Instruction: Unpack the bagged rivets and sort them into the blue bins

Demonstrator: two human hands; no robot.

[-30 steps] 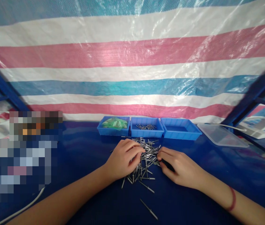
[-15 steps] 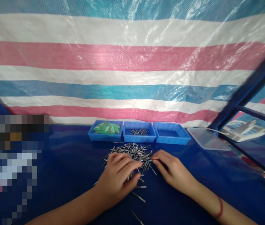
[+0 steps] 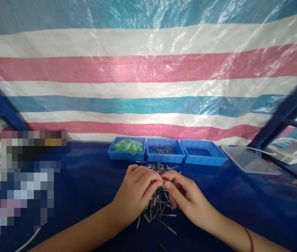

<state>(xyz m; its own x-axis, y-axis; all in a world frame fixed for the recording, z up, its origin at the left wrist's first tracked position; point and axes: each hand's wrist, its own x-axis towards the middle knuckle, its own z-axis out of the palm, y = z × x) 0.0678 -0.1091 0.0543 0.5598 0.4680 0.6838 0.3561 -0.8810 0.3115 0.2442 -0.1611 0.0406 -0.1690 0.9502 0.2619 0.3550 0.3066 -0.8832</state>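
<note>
A loose pile of silvery blind rivets lies on the blue tabletop, partly hidden under both hands. My left hand is above the pile's left side, its thumb and forefinger pinched together. From the right, my right hand meets it with thumb and forefinger also closed. Between the two sets of fingertips shows a small piece of one metal blind rivet; most of it is covered. A few single rivets lie closer to me, apart from the pile.
Behind the pile stand three blue bins: the left bin with green bagged items, the middle bin with some rivets, and the right bin. A clear plastic lid lies beside them. Striped sheeting hangs behind; blue frame posts flank the table.
My right hand has moved left to the left hand, and their fingertips now meet. My left thumb and forefinger have closed from a wider gap. The camera view has shifted slightly left.
</note>
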